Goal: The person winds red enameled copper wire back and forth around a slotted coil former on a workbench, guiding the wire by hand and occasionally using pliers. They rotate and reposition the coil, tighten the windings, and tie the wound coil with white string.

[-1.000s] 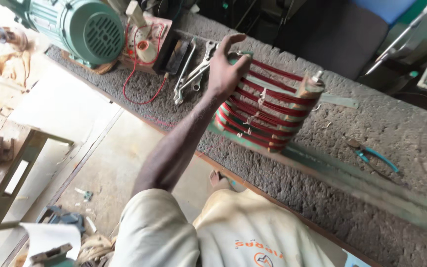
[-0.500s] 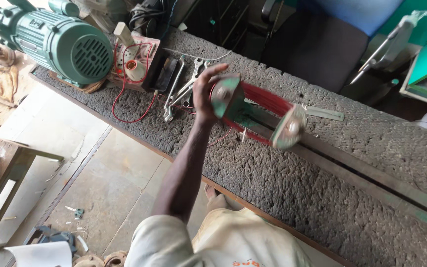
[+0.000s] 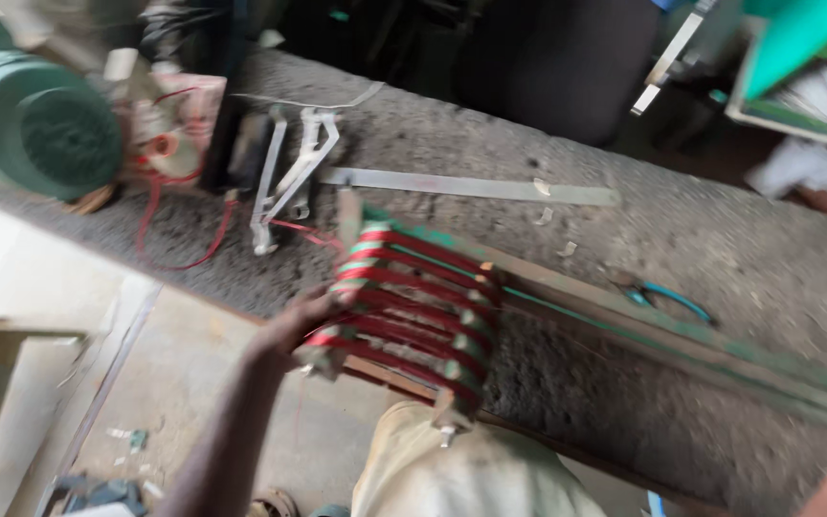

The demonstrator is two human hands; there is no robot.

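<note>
**Head view: left hand on a red coil former at the bench edge**

Head camera looks down, blurred by motion, on a rough grey stone-topped bench. At its near edge sits a winding former wrapped in bands of red wire with green and white end pieces, tilted, its near end overhanging the bench edge. The left hand is pressed against the left end of this former, fingers curled on its frame; its grip looks closed on the former, though the blur hides the fingertips. No right hand can be made out for certain; only a blurred patch shows at the lower right corner.

Running right from the former lies a long green-painted wooden bar, touching it. Beyond that bar, to the right of the former, lie blue-handled pliers. Behind the former lies a flat grey metal strip. To the former's upper left lie several silver spanners, and further left a red loose wire curls beside a small pinkish box-like unit; what is in it cannot be told. Left of that stands a green electric motor with a ribbed fan cover. Below the former shows the person's pale cream shirt.
</note>
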